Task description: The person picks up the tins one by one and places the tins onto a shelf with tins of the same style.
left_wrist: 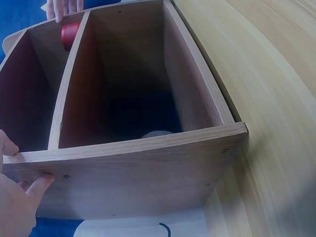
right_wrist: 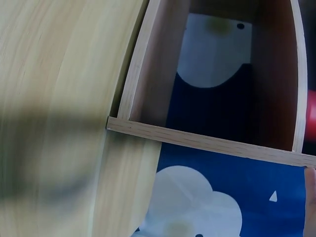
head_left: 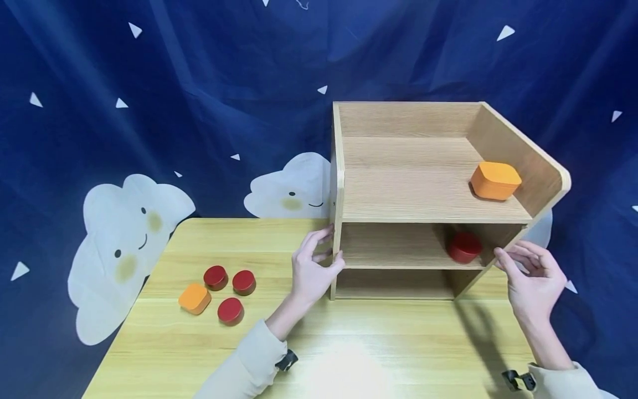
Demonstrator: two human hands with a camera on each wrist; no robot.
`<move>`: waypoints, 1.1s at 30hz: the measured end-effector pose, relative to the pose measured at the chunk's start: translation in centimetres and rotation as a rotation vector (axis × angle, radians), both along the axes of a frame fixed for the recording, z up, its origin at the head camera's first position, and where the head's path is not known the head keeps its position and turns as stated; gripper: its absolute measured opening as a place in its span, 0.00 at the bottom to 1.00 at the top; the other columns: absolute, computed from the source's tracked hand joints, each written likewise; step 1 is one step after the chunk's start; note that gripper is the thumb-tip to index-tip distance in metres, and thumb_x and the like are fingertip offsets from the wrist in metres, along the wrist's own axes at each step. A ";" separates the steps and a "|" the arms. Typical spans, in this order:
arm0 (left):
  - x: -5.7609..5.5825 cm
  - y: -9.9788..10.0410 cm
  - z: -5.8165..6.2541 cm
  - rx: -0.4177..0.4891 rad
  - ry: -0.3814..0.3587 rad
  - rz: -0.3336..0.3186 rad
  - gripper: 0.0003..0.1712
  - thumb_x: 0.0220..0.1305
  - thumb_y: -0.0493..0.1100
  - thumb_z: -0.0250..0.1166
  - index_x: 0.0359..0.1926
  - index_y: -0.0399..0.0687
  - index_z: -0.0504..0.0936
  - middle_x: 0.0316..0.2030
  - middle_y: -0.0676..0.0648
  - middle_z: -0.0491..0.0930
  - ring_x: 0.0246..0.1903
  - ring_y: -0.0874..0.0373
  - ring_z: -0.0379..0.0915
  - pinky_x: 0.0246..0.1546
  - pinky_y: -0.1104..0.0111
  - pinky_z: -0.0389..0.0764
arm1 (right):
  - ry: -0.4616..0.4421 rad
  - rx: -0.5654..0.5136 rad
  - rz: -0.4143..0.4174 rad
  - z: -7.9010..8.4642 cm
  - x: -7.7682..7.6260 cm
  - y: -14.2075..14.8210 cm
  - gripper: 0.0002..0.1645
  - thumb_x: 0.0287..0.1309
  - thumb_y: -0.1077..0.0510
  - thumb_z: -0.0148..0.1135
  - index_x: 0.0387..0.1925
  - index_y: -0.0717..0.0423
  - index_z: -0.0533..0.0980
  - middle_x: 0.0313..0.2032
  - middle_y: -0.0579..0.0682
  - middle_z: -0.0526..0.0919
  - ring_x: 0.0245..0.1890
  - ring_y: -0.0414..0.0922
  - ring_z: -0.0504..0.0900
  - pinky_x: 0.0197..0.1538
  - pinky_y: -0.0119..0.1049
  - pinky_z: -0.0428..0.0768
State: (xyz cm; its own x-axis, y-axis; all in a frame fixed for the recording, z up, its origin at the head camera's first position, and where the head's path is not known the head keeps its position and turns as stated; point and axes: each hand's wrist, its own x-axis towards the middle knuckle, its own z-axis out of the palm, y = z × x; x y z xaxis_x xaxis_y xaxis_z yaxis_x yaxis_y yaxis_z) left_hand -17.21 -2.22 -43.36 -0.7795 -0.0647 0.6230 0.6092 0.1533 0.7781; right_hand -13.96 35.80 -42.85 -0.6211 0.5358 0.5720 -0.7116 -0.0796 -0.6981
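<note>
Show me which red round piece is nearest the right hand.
The red round piece on the wooden shelf unit's middle level, nearest the right hand; the other three red pieces sit on the table, beyond the left hand.

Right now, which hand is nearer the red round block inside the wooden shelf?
Right: the right hand holds the side panel beside the red round block; the left hand holds the opposite panel.

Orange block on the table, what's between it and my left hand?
Three red round blocks lie on the table between the orange block and your left hand in the head view.
</note>
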 end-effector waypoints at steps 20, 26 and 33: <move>0.4 -4.3 -0.3 -0.036 0.027 0.097 0.30 0.50 0.26 0.70 0.59 0.36 0.83 0.51 0.37 0.86 0.48 0.58 0.83 0.38 0.69 0.91 | -0.094 0.108 -0.072 -0.2 -0.2 -4.1 0.20 0.47 0.85 0.68 0.46 0.81 0.80 0.30 0.47 0.91 0.31 0.36 0.90 0.33 0.22 0.86; 0.3 -5.4 -0.2 -0.050 0.011 0.128 0.30 0.50 0.25 0.70 0.58 0.37 0.84 0.51 0.38 0.87 0.47 0.56 0.84 0.37 0.71 0.90 | -0.162 0.164 -0.112 0.0 -0.2 -5.3 0.21 0.48 0.82 0.70 0.47 0.81 0.79 0.30 0.41 0.91 0.32 0.33 0.90 0.33 0.21 0.85; 0.3 -6.6 -0.1 -0.048 0.017 0.150 0.29 0.50 0.25 0.70 0.57 0.35 0.84 0.51 0.36 0.87 0.49 0.69 0.81 0.36 0.74 0.89 | -0.153 0.134 -0.073 -0.1 -0.5 -6.4 0.20 0.47 0.83 0.70 0.46 0.78 0.81 0.30 0.43 0.91 0.32 0.35 0.90 0.34 0.21 0.86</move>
State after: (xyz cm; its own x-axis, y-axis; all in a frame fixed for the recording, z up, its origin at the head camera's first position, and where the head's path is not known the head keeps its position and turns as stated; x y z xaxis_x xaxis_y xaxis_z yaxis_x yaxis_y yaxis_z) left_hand -16.93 -8.81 -43.47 -0.7529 -0.1494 0.6409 0.5892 0.2807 0.7576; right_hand -14.44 29.41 -42.96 -0.6685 0.5083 0.5428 -0.5967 0.0691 -0.7995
